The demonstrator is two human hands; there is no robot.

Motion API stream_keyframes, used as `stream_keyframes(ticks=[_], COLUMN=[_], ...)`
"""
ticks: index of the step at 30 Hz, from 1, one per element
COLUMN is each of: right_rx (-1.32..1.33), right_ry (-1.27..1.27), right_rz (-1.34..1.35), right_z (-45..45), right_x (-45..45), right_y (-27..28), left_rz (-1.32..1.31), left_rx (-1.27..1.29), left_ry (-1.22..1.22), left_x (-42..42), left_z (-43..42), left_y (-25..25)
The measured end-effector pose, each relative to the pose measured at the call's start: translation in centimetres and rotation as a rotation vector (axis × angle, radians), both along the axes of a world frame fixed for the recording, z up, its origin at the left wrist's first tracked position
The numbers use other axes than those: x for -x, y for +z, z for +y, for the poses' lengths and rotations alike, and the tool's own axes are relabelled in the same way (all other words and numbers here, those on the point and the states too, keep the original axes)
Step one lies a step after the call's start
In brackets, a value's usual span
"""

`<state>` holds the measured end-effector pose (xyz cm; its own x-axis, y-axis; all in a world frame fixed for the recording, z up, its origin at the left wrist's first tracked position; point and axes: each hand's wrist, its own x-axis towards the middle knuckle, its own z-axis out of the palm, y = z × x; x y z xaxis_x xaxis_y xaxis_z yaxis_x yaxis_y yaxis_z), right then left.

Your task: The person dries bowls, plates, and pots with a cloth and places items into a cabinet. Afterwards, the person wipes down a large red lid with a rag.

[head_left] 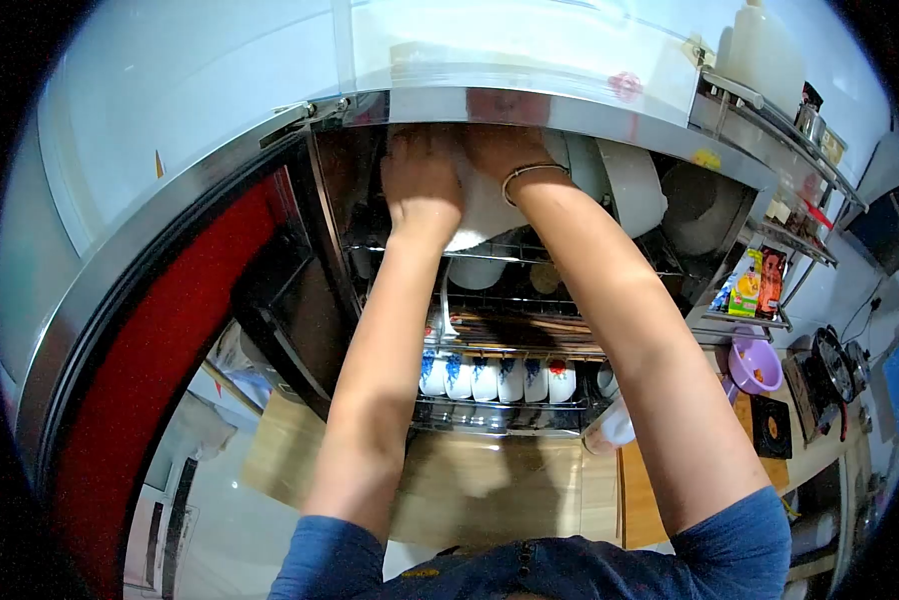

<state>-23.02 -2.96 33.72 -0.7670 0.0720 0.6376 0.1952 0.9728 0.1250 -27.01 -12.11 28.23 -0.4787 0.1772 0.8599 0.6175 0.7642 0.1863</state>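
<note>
Left hand: The bare left hand (422, 182) reaches into the cabinet's dim upper level, knuckles up, at the left edge of a whitish piece; its fingertips are lost in shadow, so its grip cannot be told.
Right hand: The right hand (507, 150) bends inward at the piece's far right, a thin metallic bangle (538, 170) round the wrist; whether it is holding anything cannot be told.
Whitish piece: The smooth, pale whitish piece (485, 205) sits between the hands, above the wire rack (515, 250); its full shape and material are hidden.
White dish: A curved, smooth white dish (635, 187) stands to the right of the right wrist.
Lower levels: Slender brown sticks (520, 335) lie crosswise above a row of glossy white cups (485, 380), mostly blue-patterned, one marked with red.
Surroundings: A red door panel (170, 330) curves along the left; a lilac bowl (755, 365) sits at right, beyond the pale wood-grain counter (510, 490).
</note>
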Motion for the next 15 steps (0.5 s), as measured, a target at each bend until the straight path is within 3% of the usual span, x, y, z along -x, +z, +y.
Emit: stream_keyframes(ticks=[2, 5, 7, 10, 12, 13, 15], right_rx=[0.015, 0.088, 0.150, -0.065, -0.171, -0.165, 0.037], right_ry=[0.005, 0.093, 0.174, 0.112, 0.120, 0.116, 0.180], right_rz=[-0.007, 0.050, 0.116, 0.156, 0.544, 0.538, 0.134], right_z=[0.1, 0.4, 1.0, 2.6, 2.7, 2.8, 2.7], right_x=[1.0, 1.0, 1.2, 3.0, 3.2, 3.2, 2.6], right_y=[-0.2, -0.9, -1.3, -2.3, -2.6, -2.6, -2.2], left_rz=[0.043, -0.131, -0.103, -0.081, 0.060, 0.054, -0.290], left_rx=[0.124, 0.094, 0.073, 0.046, 0.069, 0.076, 0.140], left_ry=[-0.036, -0.050, -0.057, -0.040, 0.039, 0.036, -0.028], left_x=[0.5, 2.5, 3.3, 2.9, 3.6, 3.8, 2.6], left_z=[0.2, 0.6, 0.9, 0.9, 1.0, 1.2, 0.8], left_y=[-0.1, 0.2, 0.6, 1.4, 1.7, 1.7, 2.9])
